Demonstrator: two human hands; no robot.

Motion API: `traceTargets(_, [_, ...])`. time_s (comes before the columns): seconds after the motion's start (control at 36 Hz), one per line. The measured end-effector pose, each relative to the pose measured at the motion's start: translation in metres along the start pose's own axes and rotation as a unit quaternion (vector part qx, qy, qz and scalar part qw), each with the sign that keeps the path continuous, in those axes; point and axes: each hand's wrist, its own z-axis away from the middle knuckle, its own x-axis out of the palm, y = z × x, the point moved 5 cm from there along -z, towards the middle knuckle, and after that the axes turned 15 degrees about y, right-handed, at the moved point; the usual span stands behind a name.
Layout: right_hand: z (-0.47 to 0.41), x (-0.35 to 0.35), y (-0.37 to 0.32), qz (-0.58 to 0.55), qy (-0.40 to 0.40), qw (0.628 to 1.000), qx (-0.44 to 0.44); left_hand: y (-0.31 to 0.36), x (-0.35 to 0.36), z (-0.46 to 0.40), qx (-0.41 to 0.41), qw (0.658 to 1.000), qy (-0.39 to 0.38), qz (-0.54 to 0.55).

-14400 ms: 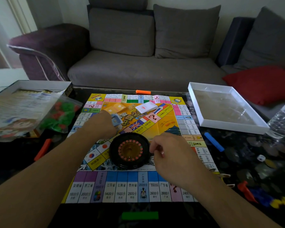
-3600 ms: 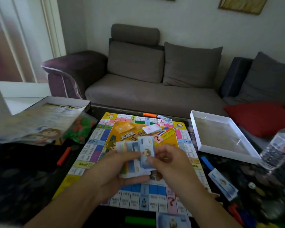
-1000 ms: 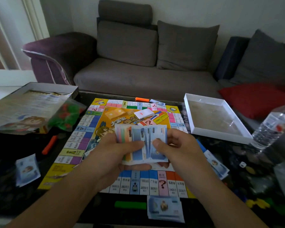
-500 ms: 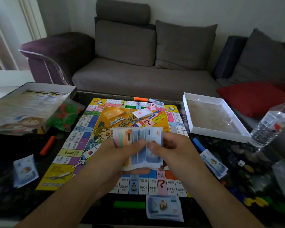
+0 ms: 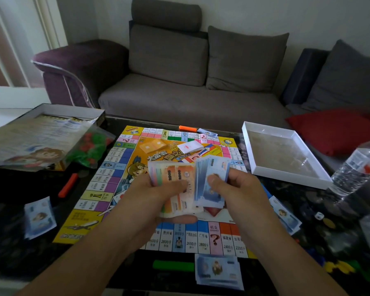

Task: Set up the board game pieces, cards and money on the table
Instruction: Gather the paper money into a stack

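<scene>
The stack of play money (image 5: 175,189) sat above the game board (image 5: 124,167), fanned, with orange notes on top. The left hand (image 5: 158,201) gripped it, thumb across the front. Just beside it, the right hand (image 5: 233,189) pinched a sheaf of blue notes (image 5: 209,184). Below the right wrist lay a blue pile (image 5: 217,269); others lay outside each hand. Beyond the hands rested a white card deck (image 5: 190,146).
</scene>
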Motion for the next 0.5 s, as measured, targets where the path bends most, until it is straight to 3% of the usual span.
traceTargets(0.19, [0.002,0.003,0.002,0.031,-0.046,0.998,-0.017,-0.002,-0.001,0.001,0.020,1.000,0.015,-0.020])
traceTargets(0.36, [-0.001,-0.006,0.003,0.074,-0.017,0.997,-0.022,-0.002,0.004,0.004,-0.044,0.999,-0.012,0.014])
traceTargets(0.5, [0.001,-0.008,0.001,0.073,-0.022,0.997,-0.011,-0.005,-0.001,0.000,-0.017,0.999,0.002,-0.033])
